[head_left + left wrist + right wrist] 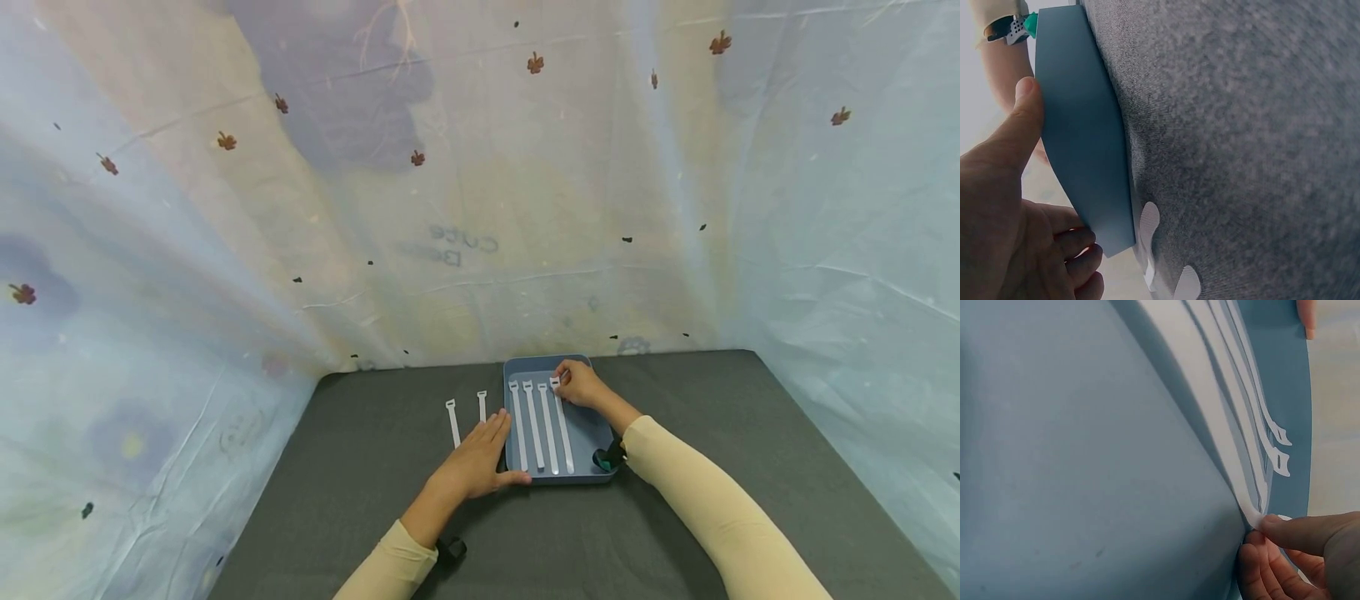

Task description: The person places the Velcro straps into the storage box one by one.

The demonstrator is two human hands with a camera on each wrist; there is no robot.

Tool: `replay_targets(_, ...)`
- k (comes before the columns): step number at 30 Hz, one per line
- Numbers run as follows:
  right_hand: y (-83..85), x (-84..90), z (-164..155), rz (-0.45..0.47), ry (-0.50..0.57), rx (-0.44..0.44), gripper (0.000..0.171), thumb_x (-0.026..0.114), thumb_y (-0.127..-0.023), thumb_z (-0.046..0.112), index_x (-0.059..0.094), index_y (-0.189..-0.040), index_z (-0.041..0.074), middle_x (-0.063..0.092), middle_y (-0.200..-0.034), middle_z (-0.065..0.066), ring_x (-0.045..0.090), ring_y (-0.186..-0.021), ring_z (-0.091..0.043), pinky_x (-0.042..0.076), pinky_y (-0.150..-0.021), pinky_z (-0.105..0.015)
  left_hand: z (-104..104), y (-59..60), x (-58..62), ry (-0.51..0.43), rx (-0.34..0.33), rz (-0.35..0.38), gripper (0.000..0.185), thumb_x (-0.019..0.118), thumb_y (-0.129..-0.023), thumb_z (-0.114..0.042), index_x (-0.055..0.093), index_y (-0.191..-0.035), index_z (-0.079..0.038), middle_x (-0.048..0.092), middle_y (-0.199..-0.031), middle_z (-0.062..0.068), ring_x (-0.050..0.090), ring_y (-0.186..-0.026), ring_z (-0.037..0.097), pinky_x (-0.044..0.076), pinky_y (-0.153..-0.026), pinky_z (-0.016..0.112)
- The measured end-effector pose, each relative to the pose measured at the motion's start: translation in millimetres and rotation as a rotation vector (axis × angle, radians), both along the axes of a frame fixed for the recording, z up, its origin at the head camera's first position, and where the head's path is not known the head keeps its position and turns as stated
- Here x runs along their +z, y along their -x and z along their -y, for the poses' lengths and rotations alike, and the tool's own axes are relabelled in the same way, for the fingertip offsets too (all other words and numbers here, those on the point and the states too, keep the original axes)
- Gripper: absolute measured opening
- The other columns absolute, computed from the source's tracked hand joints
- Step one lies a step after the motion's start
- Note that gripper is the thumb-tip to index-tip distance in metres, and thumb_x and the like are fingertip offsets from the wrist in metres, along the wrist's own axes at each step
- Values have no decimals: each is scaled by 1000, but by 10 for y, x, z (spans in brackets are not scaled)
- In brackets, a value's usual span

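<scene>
A shallow, blue-grey rectangular plastic tray (592, 433) sits on a dark grey felt-like table cover (345, 500), near the back of the table and close to a pale printed fabric backdrop (480, 208) that hangs behind and to both sides. Four long white plastic ties (534, 425) lie side by side in the tray, running lengthwise, their wider heads at the far end. The right hand (579, 383) reaches over the far end of the tray and pinches the head of the rightmost white tie (562, 433) between thumb and fingertips (1285, 528); the right wrist view shows the tie pressed at that end against the tray floor while the rest of it lies along the tray next to the other three. The left hand (476, 462) rests flat on the table cover against the tray's left side, fingers straight and grasping nothing, with the thumb (1019, 119) laid along the tray's near edge, as the left wrist view also shows. Two more white ties (452, 421) lie on the table cover just left of the tray, beyond the left hand's fingertips, parallel to each other and partly covered by that hand. Both arms wear cream-coloured sleeves (705, 508), and a dark strap with a teal piece (606, 457) sits at the right wrist.
</scene>
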State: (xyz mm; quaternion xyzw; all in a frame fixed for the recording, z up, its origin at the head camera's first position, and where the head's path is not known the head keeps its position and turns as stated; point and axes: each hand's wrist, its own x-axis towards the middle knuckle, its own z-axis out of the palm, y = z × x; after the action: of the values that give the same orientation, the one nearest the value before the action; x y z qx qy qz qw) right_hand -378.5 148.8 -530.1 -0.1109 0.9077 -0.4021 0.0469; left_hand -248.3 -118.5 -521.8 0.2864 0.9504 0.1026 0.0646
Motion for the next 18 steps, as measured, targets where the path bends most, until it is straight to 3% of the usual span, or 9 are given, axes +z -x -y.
replay_targets(18,-5,-15,-1,-18,-41,-3,25,75,-96,-1,65,-118,-6,66,-83,-10,60,-67,-18,49,-60,-30,-5,-1,-4,14,4,-6,112,64,-96,-72,21,-171,-1,19,-178,16,22,-164,30,22,-134,46)
